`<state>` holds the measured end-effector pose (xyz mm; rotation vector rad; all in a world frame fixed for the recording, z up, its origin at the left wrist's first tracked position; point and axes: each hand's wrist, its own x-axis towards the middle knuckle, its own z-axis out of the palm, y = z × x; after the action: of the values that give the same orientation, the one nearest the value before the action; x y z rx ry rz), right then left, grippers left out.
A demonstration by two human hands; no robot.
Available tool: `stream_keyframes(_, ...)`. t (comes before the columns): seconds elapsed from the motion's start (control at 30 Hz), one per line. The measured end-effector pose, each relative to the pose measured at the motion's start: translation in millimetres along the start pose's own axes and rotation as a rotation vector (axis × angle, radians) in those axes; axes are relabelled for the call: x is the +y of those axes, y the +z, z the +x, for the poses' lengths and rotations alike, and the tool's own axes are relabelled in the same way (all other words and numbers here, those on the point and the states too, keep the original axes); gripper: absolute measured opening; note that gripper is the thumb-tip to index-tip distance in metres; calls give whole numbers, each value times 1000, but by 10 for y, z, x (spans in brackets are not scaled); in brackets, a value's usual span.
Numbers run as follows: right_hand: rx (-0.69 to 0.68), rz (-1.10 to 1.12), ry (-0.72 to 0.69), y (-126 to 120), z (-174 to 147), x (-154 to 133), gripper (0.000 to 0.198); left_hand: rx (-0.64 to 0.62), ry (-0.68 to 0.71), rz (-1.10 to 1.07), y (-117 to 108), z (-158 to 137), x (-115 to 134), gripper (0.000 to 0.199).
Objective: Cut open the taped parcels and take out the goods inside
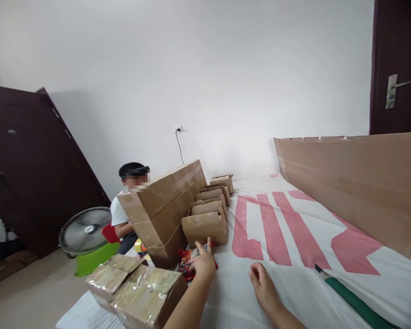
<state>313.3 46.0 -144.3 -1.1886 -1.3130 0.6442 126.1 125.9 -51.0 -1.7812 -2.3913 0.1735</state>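
My left hand [204, 262] reaches over a red plastic packet [185, 261] lying on the sheet, its fingers spread; the hand covers part of the packet. Just beyond the fingertips stands an open-topped cardboard box [205, 227], the nearest in a row of similar small boxes. My right hand [264, 285] rests low over the white sheet with red print [226, 292]. Its fingers are curled in, and nothing shows in them.
Taped cartons [140, 288] sit at the near left, beside a stacked carton wall [164, 205]. Behind it sits another person [118, 212] near a fan [85, 230]. A green-handled tool [356, 299] lies at right, below a long cardboard panel [349, 178].
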Motion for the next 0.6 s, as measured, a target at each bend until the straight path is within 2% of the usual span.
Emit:
stream_keyframes(0.07, -12, -9, -2, 4, -3, 14, 29, -59, -36, -40, 52, 46, 29, 82)
stream_keyframes(0.17, -18, -21, 1, 12, -11, 27, 28, -97, 3, -92, 115, 86, 88, 85)
stream_keyframes(0.43, -39, -64, 19, 40, -25, 56, 26, -65, 25, -201, 121, 149, 279, 80)
stream_keyframes(0.6, -37, -75, 12, 41, -26, 60, 27, -72, 61, -252, 137, 244, 304, 78)
